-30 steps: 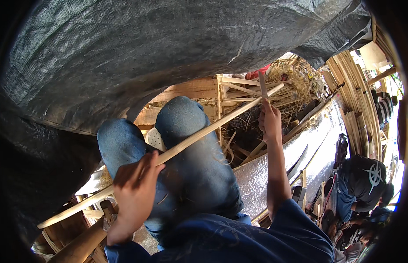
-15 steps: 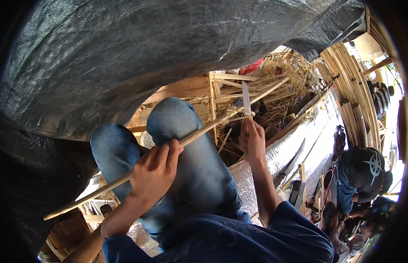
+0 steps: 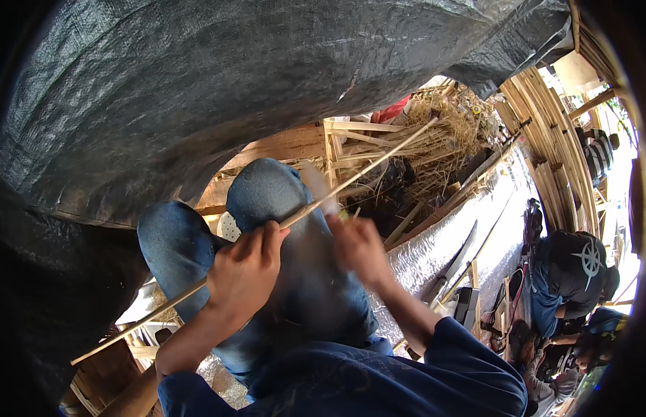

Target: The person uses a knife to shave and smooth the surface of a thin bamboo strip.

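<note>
My left hand [image 3: 243, 271] is closed round a long, thin wooden stick [image 3: 378, 161], which slants across my knees [image 3: 264, 191] from lower left to upper right. The fingers of my right hand [image 3: 361, 247] are wrapped round a knife [image 3: 317, 184]. Its pale blade is smeared by motion and points up and away from me. The knife crosses the stick just beyond my left hand, over the right knee. Whether the edge touches the wood I cannot tell.
Black tarpaulin [image 3: 198, 90] hangs close ahead. Past my knees lies a heap of straw and wood strips [image 3: 441, 139]. On the right, a silver sheet [image 3: 441, 250] carries a long blade [image 3: 458, 254]. Wooden slats [image 3: 556, 139] stand at far right, near a crouching person [image 3: 573, 271].
My right hand and the knife have moved back along the stick, toward my left hand. The stick now looks thinner, and its far end sits slightly further left. My left hand has barely moved.
</note>
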`<action>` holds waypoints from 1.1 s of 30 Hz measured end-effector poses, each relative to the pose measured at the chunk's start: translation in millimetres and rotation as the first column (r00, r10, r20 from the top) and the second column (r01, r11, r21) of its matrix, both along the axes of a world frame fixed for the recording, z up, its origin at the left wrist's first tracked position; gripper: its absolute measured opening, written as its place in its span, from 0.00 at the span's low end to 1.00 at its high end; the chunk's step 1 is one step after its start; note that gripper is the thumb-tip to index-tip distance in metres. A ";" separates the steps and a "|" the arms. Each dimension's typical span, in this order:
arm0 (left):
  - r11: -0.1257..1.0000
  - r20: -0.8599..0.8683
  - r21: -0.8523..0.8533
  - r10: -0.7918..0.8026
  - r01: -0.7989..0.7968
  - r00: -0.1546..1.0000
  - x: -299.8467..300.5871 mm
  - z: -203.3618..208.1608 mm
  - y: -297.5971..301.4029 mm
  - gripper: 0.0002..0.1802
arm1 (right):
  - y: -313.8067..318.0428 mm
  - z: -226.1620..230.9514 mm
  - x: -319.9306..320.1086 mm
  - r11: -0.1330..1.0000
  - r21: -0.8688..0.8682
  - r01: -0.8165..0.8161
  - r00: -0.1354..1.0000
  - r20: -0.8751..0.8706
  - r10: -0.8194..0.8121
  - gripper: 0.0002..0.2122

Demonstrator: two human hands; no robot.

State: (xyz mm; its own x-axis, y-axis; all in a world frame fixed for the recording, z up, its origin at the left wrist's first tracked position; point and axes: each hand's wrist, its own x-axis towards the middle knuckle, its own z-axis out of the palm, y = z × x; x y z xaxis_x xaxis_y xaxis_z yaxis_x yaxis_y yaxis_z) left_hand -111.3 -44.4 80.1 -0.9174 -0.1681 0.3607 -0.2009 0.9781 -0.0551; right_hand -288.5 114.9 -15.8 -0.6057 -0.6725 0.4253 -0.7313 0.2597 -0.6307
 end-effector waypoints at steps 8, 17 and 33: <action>1.000 -0.017 0.009 -0.010 0.011 1.000 -1.2 2.9 -0.8 0.11 | -11.7 31.4 15.5 0.995 -0.052 0.085 0.811 0.583 -0.039 0.20; 0.999 -0.062 0.051 0.000 0.003 0.998 4.0 0.8 -1.8 0.11 | -17.2 66.9 39.9 0.987 0.116 0.110 0.437 0.887 -0.152 0.16; 0.940 -0.025 0.322 0.125 -0.110 0.992 -1.0 -4.9 -2.3 0.15 | 9.7 95.2 71.5 0.943 0.070 -0.326 0.887 0.368 0.279 0.10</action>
